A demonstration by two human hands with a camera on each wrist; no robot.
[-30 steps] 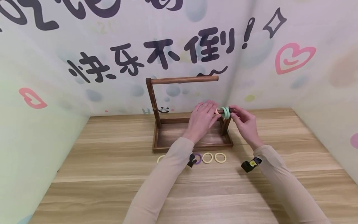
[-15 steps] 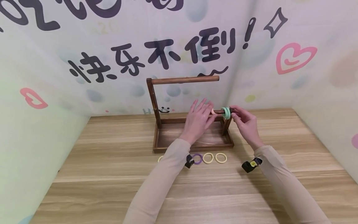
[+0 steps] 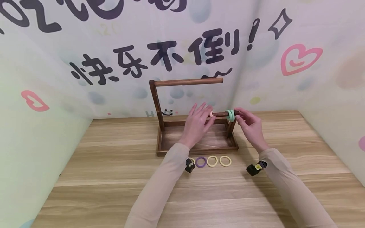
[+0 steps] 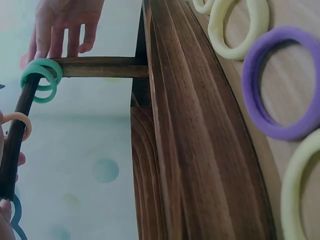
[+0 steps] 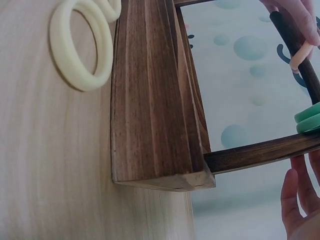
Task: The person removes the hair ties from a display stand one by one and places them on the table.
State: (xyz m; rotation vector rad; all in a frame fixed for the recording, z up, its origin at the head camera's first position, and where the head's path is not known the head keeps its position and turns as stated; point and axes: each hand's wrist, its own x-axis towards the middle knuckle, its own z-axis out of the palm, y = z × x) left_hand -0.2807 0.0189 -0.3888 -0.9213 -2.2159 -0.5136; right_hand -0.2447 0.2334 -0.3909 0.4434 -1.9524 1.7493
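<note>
My left hand (image 3: 195, 126) pinches a peach ring (image 3: 211, 114) that encircles the lower bar (image 3: 220, 114) of a dark wooden rack. In the right wrist view, the peach ring (image 5: 302, 55) is near the bar's free end, between the left thumb and fingers. Two mint-green rings (image 3: 230, 115) hang side by side on the same bar, close to its right post. My right hand (image 3: 252, 127) grips the bar's right end, where it meets the post; in the left wrist view, several fingers of the right hand (image 4: 67, 22) extend behind that corner.
A taller bar (image 3: 188, 81) rises from the rack's left side. The rack's tray base (image 3: 196, 152) sits on the wood-grain table (image 3: 114, 177). A purple ring (image 3: 201, 162) and pale yellow rings (image 3: 212, 161) lie in a row before it. A printed wall stands behind.
My left hand has slid the peach ring leftward along the lower bar, away from the green rings. My right hand has stayed at the bar's right end.
</note>
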